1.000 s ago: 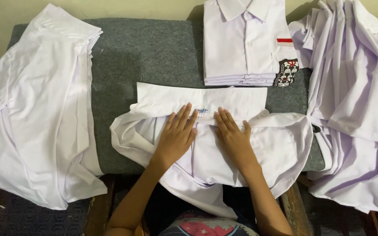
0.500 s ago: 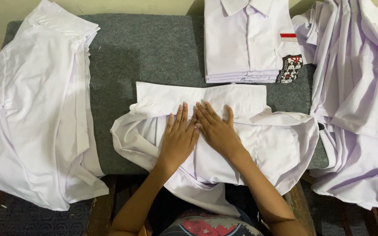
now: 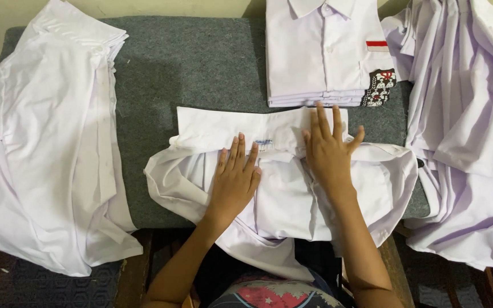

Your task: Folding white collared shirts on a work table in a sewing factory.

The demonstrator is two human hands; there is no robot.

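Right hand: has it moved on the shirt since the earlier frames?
Yes. The right hand has slid up and outward, away from the left hand, its fingertips now nearing the folded shirt stack.

Small white-and-blue neck label point(image 3: 263, 142) sewn inside collar; red-white rectangular patch point(image 3: 377, 45) and dark patterned badge point(image 3: 379, 88) on folded shirt pocket.

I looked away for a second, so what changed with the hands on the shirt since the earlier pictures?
The right hand slid up and outward to the collar of the half-folded white cotton shirt. The left hand stayed flat on it. The folded shirt stack and the grey felt mat are unchanged.
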